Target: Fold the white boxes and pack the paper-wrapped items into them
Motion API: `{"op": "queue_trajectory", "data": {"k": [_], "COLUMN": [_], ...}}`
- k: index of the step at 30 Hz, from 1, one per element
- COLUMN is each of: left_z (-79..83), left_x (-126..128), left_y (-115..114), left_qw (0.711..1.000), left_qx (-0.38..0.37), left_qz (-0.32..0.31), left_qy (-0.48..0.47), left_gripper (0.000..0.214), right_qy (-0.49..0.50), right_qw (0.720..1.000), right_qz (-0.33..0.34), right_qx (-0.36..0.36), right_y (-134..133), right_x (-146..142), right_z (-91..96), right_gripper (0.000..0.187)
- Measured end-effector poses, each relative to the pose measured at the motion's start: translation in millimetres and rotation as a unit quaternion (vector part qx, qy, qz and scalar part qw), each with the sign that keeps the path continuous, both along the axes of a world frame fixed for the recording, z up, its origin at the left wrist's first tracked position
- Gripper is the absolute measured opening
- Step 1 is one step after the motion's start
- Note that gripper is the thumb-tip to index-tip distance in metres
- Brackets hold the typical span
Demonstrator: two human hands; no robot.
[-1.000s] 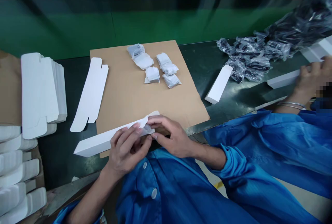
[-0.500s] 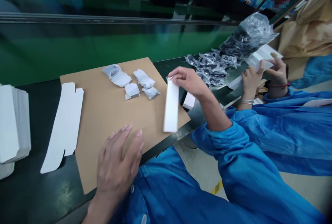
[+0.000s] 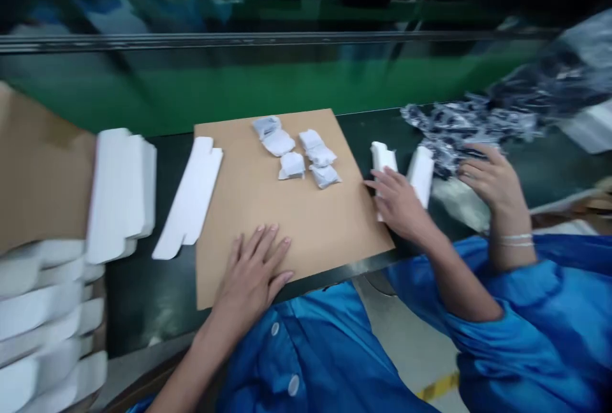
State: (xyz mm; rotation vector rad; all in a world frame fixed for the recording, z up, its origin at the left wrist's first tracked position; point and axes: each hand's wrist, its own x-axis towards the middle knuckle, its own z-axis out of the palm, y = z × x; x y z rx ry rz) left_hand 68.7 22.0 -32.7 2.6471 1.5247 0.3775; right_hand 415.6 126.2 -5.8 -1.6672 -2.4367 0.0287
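Note:
My left hand (image 3: 253,269) lies flat and open, fingers spread, on the near edge of a brown cardboard sheet (image 3: 248,202). My right hand (image 3: 399,204) rests with fingers stretched out on the near end of a folded white box (image 3: 382,157), which lies on the dark belt just right of the sheet. A second white box (image 3: 421,172) lies beside it. Several small white packets (image 3: 301,153) sit at the sheet's far side.
A flat white box blank (image 3: 191,199) lies left of the sheet, with a stack of blanks (image 3: 122,190) and more white stacks (image 3: 38,311) further left. A co-worker's hand (image 3: 492,180) reaches in at right, near a heap of black bagged items (image 3: 468,123).
My right hand carried the folded white box from the near edge out to the right and laid it on the belt beside the other box. My left hand let go and settled flat on the cardboard.

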Motion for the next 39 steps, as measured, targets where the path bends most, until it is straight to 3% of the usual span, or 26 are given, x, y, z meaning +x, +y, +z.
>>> {"op": "queue_trajectory", "data": {"k": [3,5,7,9,11,13,15,17,19,21,24,25,28,30,32,34,36,39], "left_z": [7.9,14.0,20.0,23.7,24.2,23.3,23.7,27.2,34.4,44.7,65.4,73.6,99.7,112.4,115.6,109.1,98.6,89.0], "left_x": [-6.3,-19.8,-40.5,-63.0,-80.6,-89.0,-87.8,-78.9,-66.3,-54.4,-46.3,-47.1,-55.7,-60.5,-60.5,-57.5,-56.2,-61.6], "left_y": [1.9,12.6,31.5,54.9,76.2,88.4,87.9,76.0,57.1,36.7,13.3,8.6,3.6,5.5,8.9,11.5,12.2,10.5], "left_qw": [0.999,0.995,0.975,0.941,0.923,0.919,0.913,0.908,0.906,0.9,0.885,0.874,0.839,0.845,0.841,0.807,0.774,0.78], "left_qx": [-0.016,0.021,0.05,0.025,-0.017,-0.028,-0.013,0.008,0.031,0.032,-0.043,-0.062,-0.067,-0.097,-0.147,-0.167,-0.19,-0.267], "left_qz": [0.01,0.07,0.199,0.326,0.374,0.383,0.393,0.399,0.384,0.352,0.282,0.253,0.197,0.219,0.267,0.299,0.292,0.235], "left_qy": [-0.028,-0.061,-0.085,-0.088,-0.088,-0.094,-0.106,-0.123,-0.175,-0.253,-0.368,-0.412,-0.503,-0.479,-0.448,-0.481,-0.529,-0.515], "left_gripper": [0.052,0.051,0.054,0.065,0.072,0.072,0.071,0.072,0.068,0.057,0.049,0.055,0.073,0.058,0.035,0.03,0.031,0.032], "right_qy": [-0.014,0.011,0.082,0.163,0.214,0.271,0.371,0.484,0.558,0.604,0.641,0.627,0.441,0.257,0.138,0.079,0.036,-0.001], "right_qw": [1.0,0.999,0.992,0.975,0.955,0.934,0.891,0.814,0.748,0.705,0.668,0.678,0.775,0.835,0.898,0.947,0.96,0.944], "right_qz": [0.002,0.003,0.043,0.131,0.205,0.218,0.162,0.063,-0.005,0.016,0.121,0.154,0.277,0.352,0.352,0.303,0.274,0.308], "right_qx": [0.016,0.051,0.084,0.073,0.012,-0.078,-0.204,-0.314,-0.36,-0.372,-0.358,-0.351,-0.358,-0.337,-0.226,-0.07,0.053,0.121], "right_y": [9.3,6.7,-4.7,-18.7,-28.0,-28.6,-22.1,-13.6,-8.0,-7.0,-9.3,-9.5,-7.4,-8.3,-16.2,-29.9,-42.8,-48.3], "right_x": [15.8,-0.1,-37.2,-87.8,-140.6,-185.9,-219.0,-239.8,-249.8,-250.3,-232.6,-222.1,-186.4,-169.5,-163.4,-165.4,-169.2,-167.6], "right_z": [4.6,13.7,24.9,33.4,35.9,32.5,25.8,18.7,14.6,17.3,39.3,50.7,87.1,102.1,103.3,92.3,76.2,59.1], "right_gripper": [0.041,0.039,0.035,0.031,0.028,0.031,0.045,0.067,0.079,0.076,0.05,0.04,0.017,0.015,0.017,0.046,0.07,0.056]}}
